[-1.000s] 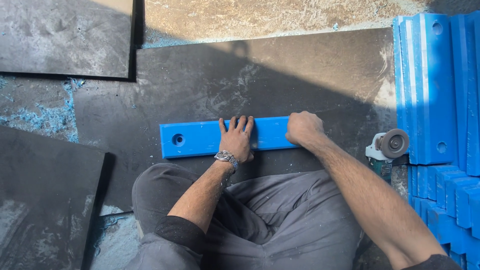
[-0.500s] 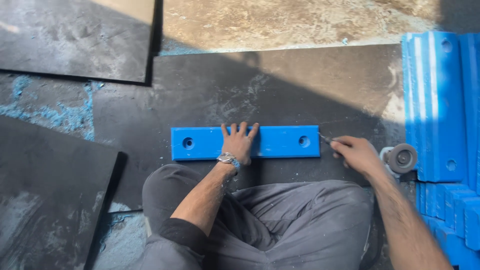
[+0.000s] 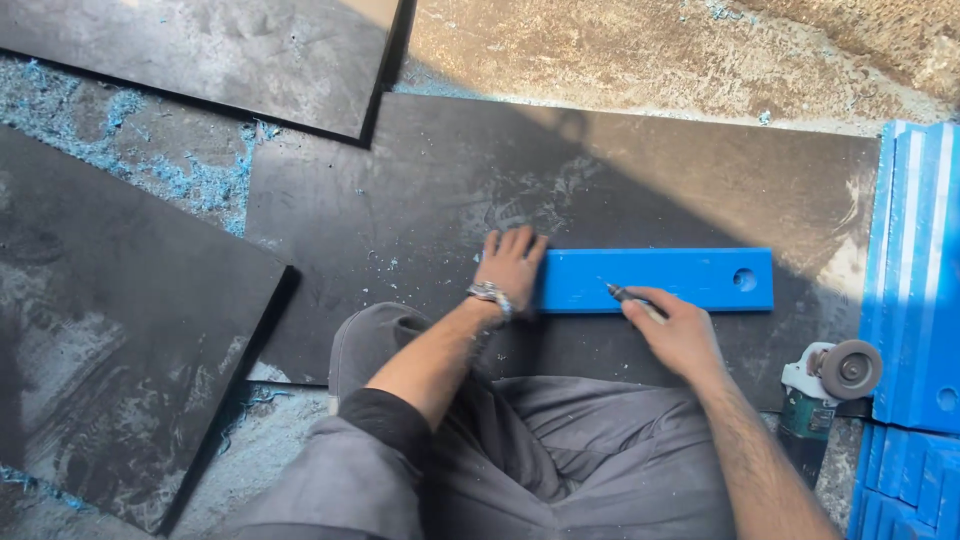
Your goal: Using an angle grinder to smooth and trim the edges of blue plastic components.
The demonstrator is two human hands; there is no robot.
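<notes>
A long blue plastic bar (image 3: 680, 278) with a round hole near its right end lies flat on a dark rubber mat (image 3: 420, 200). My left hand (image 3: 512, 268), with a metal wristwatch on its wrist, presses flat on the bar's left end and covers it. My right hand (image 3: 678, 335) grips a small thin scraping tool (image 3: 628, 299) whose tip touches the bar's near edge around the middle. I sit on the ground in grey trousers right behind the bar.
An angle grinder (image 3: 828, 385) lies by my right knee. Stacked blue plastic bars (image 3: 915, 280) stand at the right edge. More dark mats (image 3: 110, 330) lie to the left and top left, with blue shavings (image 3: 190, 180) between them.
The view has shifted so the bar now sits further right. My left hand has slid from the bar's middle to its left end. My right hand has moved left along the near edge with the tool.
</notes>
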